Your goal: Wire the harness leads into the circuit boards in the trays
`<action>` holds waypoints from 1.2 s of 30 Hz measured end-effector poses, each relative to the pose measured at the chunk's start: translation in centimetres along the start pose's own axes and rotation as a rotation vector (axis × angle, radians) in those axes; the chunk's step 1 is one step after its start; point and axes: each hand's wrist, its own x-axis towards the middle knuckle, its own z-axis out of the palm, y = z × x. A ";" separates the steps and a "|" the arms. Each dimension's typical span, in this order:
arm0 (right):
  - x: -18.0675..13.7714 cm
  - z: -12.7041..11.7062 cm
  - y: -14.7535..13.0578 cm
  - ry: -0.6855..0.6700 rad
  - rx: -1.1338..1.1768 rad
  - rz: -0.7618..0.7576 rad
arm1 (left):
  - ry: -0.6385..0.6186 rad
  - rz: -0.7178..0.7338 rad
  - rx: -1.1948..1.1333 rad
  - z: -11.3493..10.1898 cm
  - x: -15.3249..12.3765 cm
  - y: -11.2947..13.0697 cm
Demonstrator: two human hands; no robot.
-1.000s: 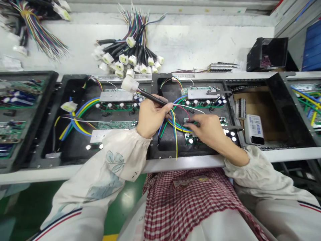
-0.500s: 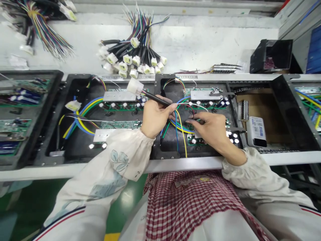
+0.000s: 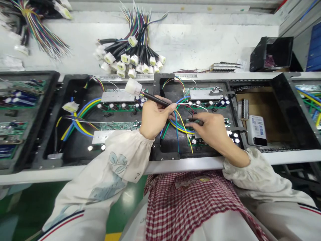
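Head view: your left hand (image 3: 157, 117) gripped the black cable (image 3: 151, 97) above the black tray (image 3: 164, 156), its white connector (image 3: 133, 87) projecting past the tray's left side. A yellow wire (image 3: 188, 138) hung over the tray. Your right hand (image 3: 210, 129), fingertips close together, was above the tray; whether it pinched a wire could not be told. Bundled harnesses (image 3: 135, 50) lay beyond the tray.
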 end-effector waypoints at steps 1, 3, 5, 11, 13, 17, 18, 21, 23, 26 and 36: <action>-0.4 -0.5 -0.2 -0.015 0.000 -0.028 | 0.000 0.005 -0.001 0.0 0.0 0.0; -1.1 -1.5 -0.8 -0.092 0.045 -0.105 | 0.000 0.006 -0.001 0.0 0.1 0.0; -1.4 -2.0 -1.3 -0.186 0.148 -0.150 | 0.004 0.002 0.002 0.0 0.1 0.0; 0.0 -0.1 -0.7 0.097 0.149 -0.064 | -0.020 -0.042 0.018 0.1 -0.1 0.2; 0.2 0.8 0.0 0.100 0.108 -0.080 | -0.028 -0.041 0.026 0.1 -0.1 0.2; 0.0 1.3 0.6 0.102 0.071 -0.079 | -0.026 -0.030 0.043 0.1 -0.1 0.2; -0.1 1.3 0.6 0.106 0.068 -0.075 | -0.024 -0.028 0.043 0.1 -0.1 0.2; -0.2 1.2 0.4 0.115 0.062 -0.078 | -0.035 -0.020 0.030 0.1 -0.1 0.2; -0.1 1.2 0.3 0.113 0.058 -0.086 | -0.038 -0.021 0.010 0.1 -0.2 0.2; 0.1 1.3 0.4 0.107 0.054 -0.094 | -0.036 -0.038 -0.018 0.1 -0.2 0.3; -1.7 -1.7 -1.8 -0.220 0.119 -0.119 | -0.045 -0.034 -0.042 0.0 0.0 0.1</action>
